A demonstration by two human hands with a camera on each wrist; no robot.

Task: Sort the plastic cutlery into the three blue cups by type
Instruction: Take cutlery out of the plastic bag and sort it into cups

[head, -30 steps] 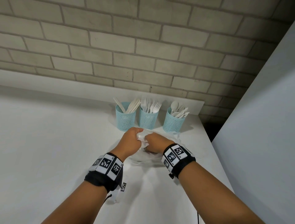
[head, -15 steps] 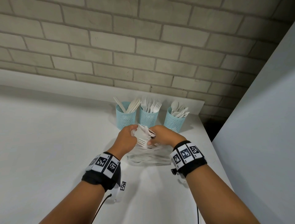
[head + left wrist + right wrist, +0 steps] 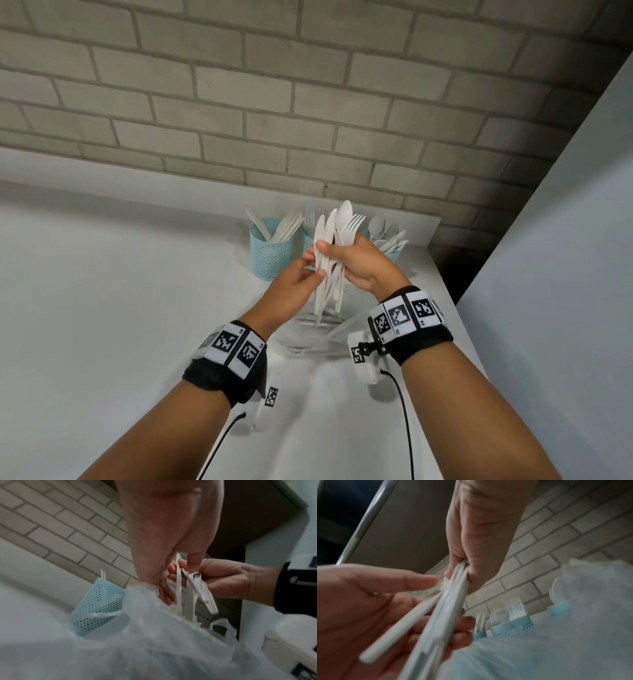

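My right hand [image 3: 356, 263] grips a bundle of white plastic cutlery [image 3: 334, 246] upright above the table: knives, a spoon and a fork. My left hand [image 3: 301, 277] pinches one knife [image 3: 320, 240] at the bundle's left edge between thumb and fingers; in the right wrist view one handle [image 3: 393, 635] splays across its palm. Three blue mesh cups stand at the back. The knife cup [image 3: 270, 253] is on the left. The fork cup [image 3: 308, 240] is mostly hidden behind the bundle. The spoon cup [image 3: 394, 255] is on the right.
A clear plastic bag [image 3: 308, 337] with a few white pieces inside lies on the white table [image 3: 102, 308] under my hands. A brick wall [image 3: 308, 120] runs behind the cups. A white panel [image 3: 565, 274] and a dark gap bound the table on the right.
Both hands rose from the bag. The right hand brought the cutlery bundle up and turned it upright in front of the cups; the left hand moved onto its left edge.
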